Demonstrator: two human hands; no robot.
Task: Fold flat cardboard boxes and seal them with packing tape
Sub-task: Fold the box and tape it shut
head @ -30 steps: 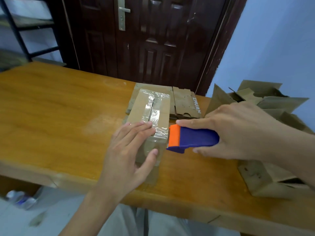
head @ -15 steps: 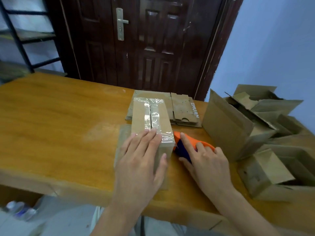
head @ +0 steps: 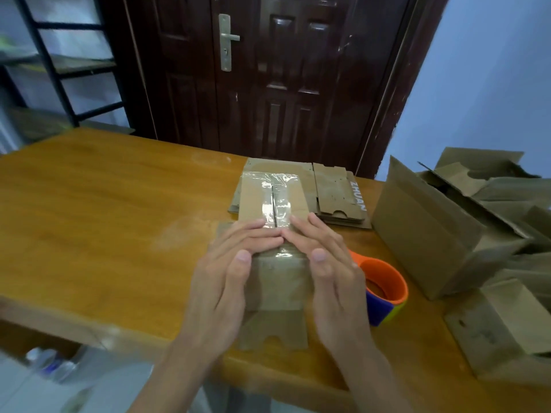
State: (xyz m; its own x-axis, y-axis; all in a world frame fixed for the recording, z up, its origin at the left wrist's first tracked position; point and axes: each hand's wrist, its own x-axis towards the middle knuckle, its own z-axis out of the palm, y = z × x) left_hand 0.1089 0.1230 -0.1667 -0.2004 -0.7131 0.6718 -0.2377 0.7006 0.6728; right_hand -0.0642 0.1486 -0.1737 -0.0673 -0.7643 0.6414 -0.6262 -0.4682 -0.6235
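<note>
Two bare hands lay on a small cardboard box [head: 275,222] that stood on the wooden table [head: 98,210], near its front edge. In the head view, the left hand [head: 226,278] covered the box's left side and the right hand [head: 325,269] its right side. All fingers were straight and lay close together, flat on the box top, and the fingertips of the two hands met over the middle seam. Both thumbs pointed up along the box's near face. Neither hand pinched anything.

Clear tape [head: 275,204] ran along that seam and across the far end of the box top. One flap [head: 272,332] of the box lay flat on the table in front of the box, towards the person.

Just to the right of the box, partly behind the right hand, lay an orange and blue tape dispenser [head: 384,290], touched by neither hand. Behind the box lay a stack of flat cardboard sheets [head: 337,195] with white lettering. Further right of the box stood a heap of open boxes [head: 465,234]. Beyond the table, behind the box, stood a dark door [head: 268,76].
</note>
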